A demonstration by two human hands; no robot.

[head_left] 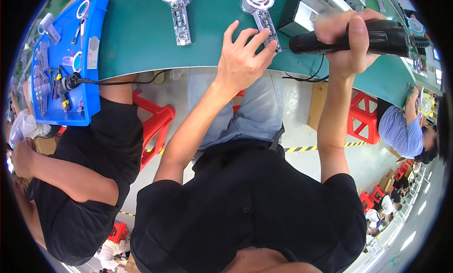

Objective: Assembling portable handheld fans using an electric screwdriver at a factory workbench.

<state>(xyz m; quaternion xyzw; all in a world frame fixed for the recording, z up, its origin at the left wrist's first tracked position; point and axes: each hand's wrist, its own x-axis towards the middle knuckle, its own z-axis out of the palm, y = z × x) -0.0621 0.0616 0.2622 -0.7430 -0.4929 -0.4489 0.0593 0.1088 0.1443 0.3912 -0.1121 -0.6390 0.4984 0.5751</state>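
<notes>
My right hand (351, 42) is wrapped round a black electric screwdriver (389, 37), held level with its narrow tip pointing left. That tip is beside the near end of a round-headed device (258, 0) with a clear handle and electronics inside, lying on the green table. My left hand (243, 58) has its fingers bent over the device's handle, keeping it against the tabletop. To the left lies a second, similar device (180, 23), untouched. Part of the first device's handle is hidden under my left fingers.
A blue bin (94, 96) at the left holds several device parts and tools. A silver and black box (309, 11) stands behind the screwdriver. Black cables hang at the table's front edge. Another person (85, 178) sits close at my left, beside a red stool (155, 124).
</notes>
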